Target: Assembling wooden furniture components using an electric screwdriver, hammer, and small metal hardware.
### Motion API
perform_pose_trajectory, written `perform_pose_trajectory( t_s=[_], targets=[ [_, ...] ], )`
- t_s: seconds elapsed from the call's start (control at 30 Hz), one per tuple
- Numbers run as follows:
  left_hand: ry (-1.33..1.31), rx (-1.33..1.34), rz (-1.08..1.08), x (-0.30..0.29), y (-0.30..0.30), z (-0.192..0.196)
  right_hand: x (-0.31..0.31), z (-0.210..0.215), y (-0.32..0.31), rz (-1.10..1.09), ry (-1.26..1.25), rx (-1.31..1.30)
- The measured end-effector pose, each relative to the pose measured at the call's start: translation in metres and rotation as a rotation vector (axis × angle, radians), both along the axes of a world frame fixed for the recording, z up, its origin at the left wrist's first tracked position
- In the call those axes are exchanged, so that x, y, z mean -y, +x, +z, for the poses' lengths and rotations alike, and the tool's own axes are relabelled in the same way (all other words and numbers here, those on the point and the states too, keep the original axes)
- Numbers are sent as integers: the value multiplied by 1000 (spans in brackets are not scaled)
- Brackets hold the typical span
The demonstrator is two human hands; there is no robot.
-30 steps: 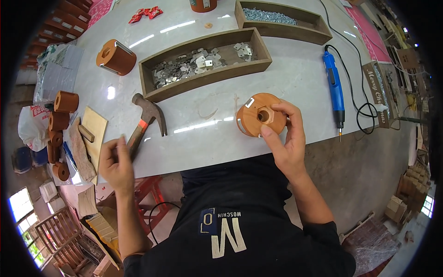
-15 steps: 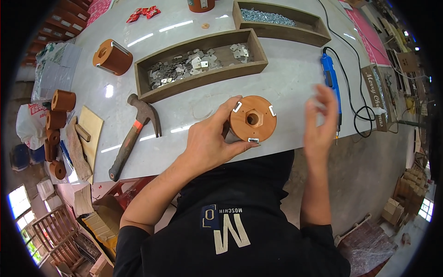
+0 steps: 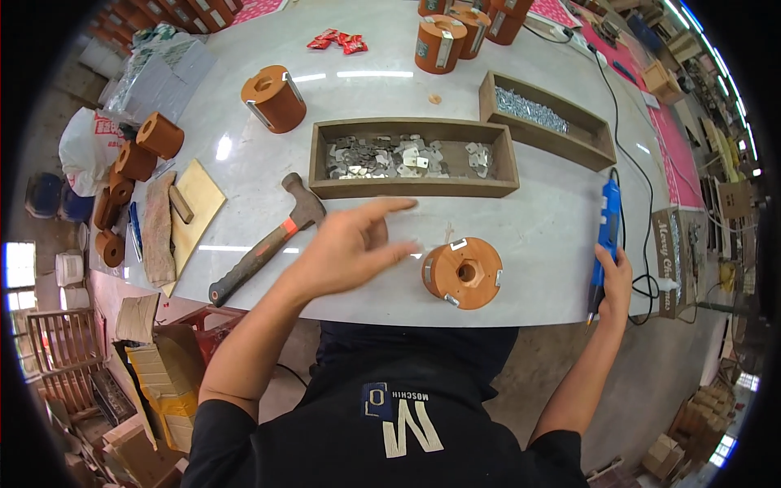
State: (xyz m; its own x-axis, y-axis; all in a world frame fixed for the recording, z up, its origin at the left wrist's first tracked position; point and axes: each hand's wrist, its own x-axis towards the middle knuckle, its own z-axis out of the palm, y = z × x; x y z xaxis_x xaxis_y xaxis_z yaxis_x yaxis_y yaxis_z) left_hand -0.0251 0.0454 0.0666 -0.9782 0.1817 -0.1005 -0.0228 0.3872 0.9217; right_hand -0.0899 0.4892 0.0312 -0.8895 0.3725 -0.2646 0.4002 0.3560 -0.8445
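My right hand (image 3: 614, 285) is wrapped round a blue electric screwdriver (image 3: 608, 220) at the table's right side, its tip pointing toward me. My left hand (image 3: 351, 250) is in the air with thumb and index finger apart, holding nothing. Just right of its fingertips, a round wooden block (image 3: 482, 286) stands on the table near the front edge. A hole with a hexagonal recess marks its top, and white metal pieces sit round its rim. Beyond my left hand lies an open wooden tray (image 3: 415, 191) of small flat metal plates.
A claw hammer (image 3: 264, 256) lies left of my left hand. Another wooden tray (image 3: 557, 148) holds many small screws. More wooden cylinders (image 3: 439, 45) stand at the back, and one (image 3: 275, 102) at the back left. A black cable (image 3: 643, 183) runs along the right.
My left hand has let go of the wooden block and drawn back to its left. My right hand has moved to the screwdriver and gripped it. The view has shifted.
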Motion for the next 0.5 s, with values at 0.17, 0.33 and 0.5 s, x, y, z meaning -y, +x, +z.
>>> perform_pose_trajectory(
  t_s=[0.17,0.33,0.5],
  targets=[
    [-432,-213,76,4,-62,4,10,36,44,64,-722,-342],
    [-780,-221,-109,-14,-121,-6,50,87,48,381,-1175,-551],
    [-922,-163,-268,-20,-138,-6,56,87,47,314,-1053,-612]
  ],
)
